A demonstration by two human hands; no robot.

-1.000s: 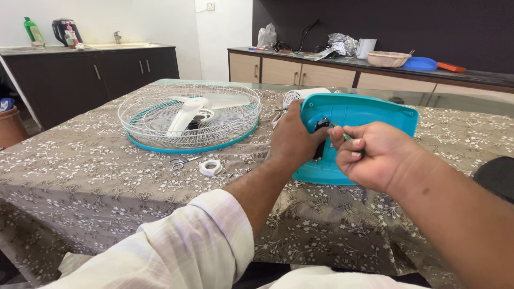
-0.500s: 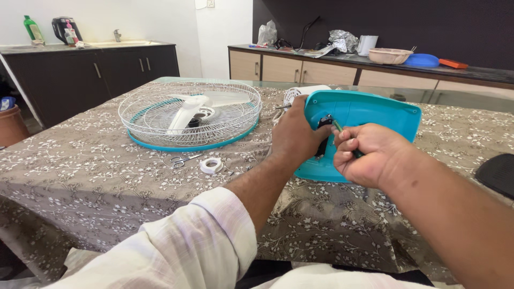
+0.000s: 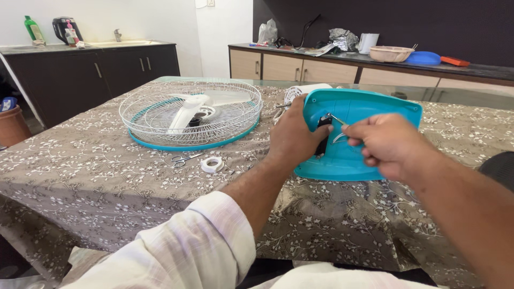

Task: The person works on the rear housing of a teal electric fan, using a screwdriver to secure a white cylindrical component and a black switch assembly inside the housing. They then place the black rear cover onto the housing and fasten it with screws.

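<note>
Two hands on teal fan base (image 3: 369, 160), left hand (image 3: 292, 136) gripping, right hand (image 3: 383, 142) pinching wire

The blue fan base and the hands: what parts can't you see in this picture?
- Head view: the left hand covers the black part in the blue fan base.
- The thin tool in the right hand: its handle is hidden by the fingers.
- The scissors are too small for detail.

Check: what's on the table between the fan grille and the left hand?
Head view: small scissors and a white tape roll lie between the grille and the left hand.
</note>
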